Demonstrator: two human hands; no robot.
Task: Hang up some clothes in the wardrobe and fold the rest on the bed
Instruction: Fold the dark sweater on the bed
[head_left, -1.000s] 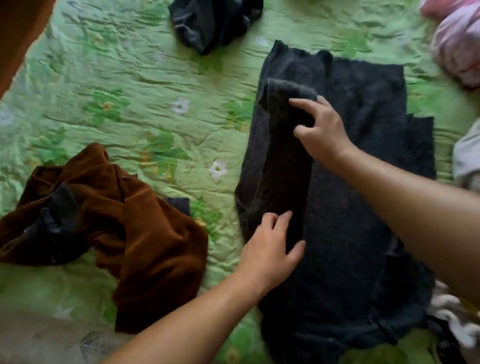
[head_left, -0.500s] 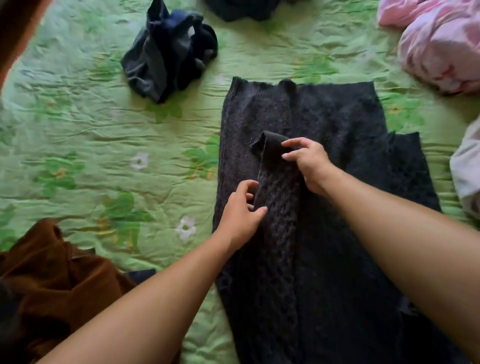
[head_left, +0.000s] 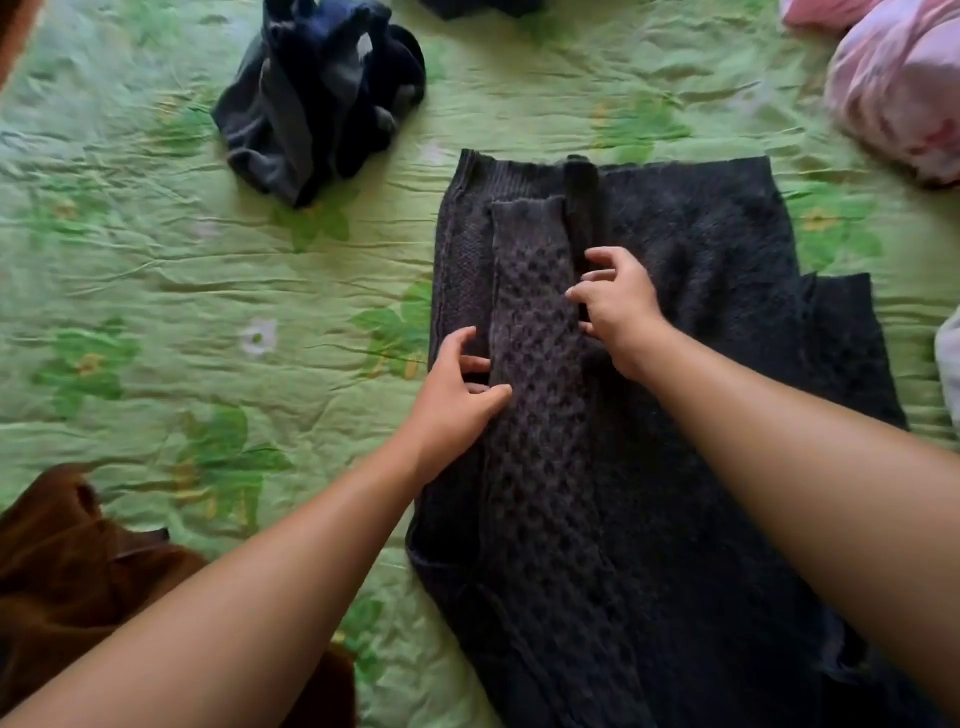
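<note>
step: knit sleeve (head_left: 535, 332) folded onto dark grey cable-knit sweater (head_left: 717, 374) | left hand (head_left: 454, 400), right hand (head_left: 621, 306) — fingers spread, flanking sleeve | next: likely fold other side in — evenly

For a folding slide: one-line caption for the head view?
Left hand and right hand touch the folded-in sleeve of a dark grey knitted sweater on a green floral bedspread.

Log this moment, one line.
dark knit sweater: flat on bed | sleeve: laid over body | left hand: touching sleeve | right hand: touching sleeve
</note>
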